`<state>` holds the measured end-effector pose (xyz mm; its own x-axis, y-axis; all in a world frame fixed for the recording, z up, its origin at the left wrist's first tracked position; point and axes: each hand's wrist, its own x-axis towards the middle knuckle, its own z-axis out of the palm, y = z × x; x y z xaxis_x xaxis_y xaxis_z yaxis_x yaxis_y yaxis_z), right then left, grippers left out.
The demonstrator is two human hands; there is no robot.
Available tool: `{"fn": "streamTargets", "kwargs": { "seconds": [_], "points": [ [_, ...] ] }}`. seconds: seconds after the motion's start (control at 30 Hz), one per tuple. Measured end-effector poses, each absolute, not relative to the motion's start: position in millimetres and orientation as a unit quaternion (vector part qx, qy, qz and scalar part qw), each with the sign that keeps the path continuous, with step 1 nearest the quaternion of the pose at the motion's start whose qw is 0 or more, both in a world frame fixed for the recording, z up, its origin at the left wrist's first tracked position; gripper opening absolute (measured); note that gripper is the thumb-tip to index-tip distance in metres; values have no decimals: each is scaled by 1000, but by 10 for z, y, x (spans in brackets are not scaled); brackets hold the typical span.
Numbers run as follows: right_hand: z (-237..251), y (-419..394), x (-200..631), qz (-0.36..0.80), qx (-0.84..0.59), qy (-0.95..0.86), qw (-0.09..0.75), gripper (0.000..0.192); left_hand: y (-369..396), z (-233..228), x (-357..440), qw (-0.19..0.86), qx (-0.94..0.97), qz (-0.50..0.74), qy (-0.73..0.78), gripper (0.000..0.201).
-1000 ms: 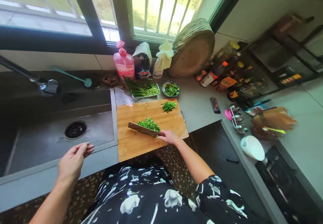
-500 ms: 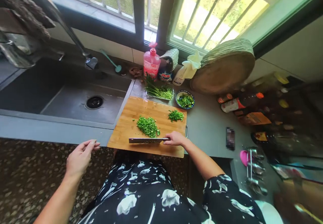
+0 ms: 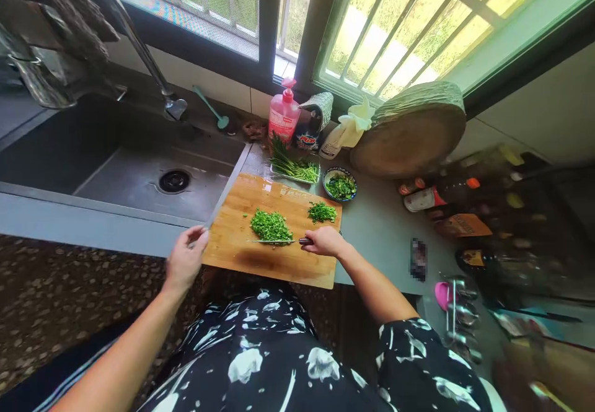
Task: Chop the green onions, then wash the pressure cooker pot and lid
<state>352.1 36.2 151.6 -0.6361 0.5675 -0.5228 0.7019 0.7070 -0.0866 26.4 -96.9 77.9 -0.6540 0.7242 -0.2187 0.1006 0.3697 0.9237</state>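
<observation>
Steel knife (image 3: 282, 241), presumably stiff and sharp, best taken by its handle; gripped by the right hand (image 3: 325, 241) above the cutting board (image 3: 302, 267), between soft chopped greens (image 3: 270, 225) and the board's near edge. Left hand (image 3: 185, 258): fingers curled beside the board's left edge; whether anything is pinched cannot be told. Pink pump bottle (image 3: 283, 116): label unreadable.

Kitchen, steel sink (image 3: 125, 176), curved faucet (image 3: 139, 46), cutting board (image 3: 279, 269), seasoning bottles (image 3: 425, 198).
</observation>
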Motion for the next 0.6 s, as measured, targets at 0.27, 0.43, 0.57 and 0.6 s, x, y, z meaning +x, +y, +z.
{"fn": "streamTargets", "kwargs": {
  "seconds": [0.27,0.43,0.57,0.6],
  "points": [
    [1527,379,3369,-76,327,898,284,34,-507,393,961,331,268,497,756,36],
    [1292,421,3500,-78,336,893,289,33,-536,438,1121,321,253,511,756,30],
    [1100,444,3584,-76,332,895,287,32,-562,384,1219,316,252,531,745,29],
    [1067,456,3596,-75,332,895,288,32,-566,372,1246,311,256,537,741,30]
  ]
}}
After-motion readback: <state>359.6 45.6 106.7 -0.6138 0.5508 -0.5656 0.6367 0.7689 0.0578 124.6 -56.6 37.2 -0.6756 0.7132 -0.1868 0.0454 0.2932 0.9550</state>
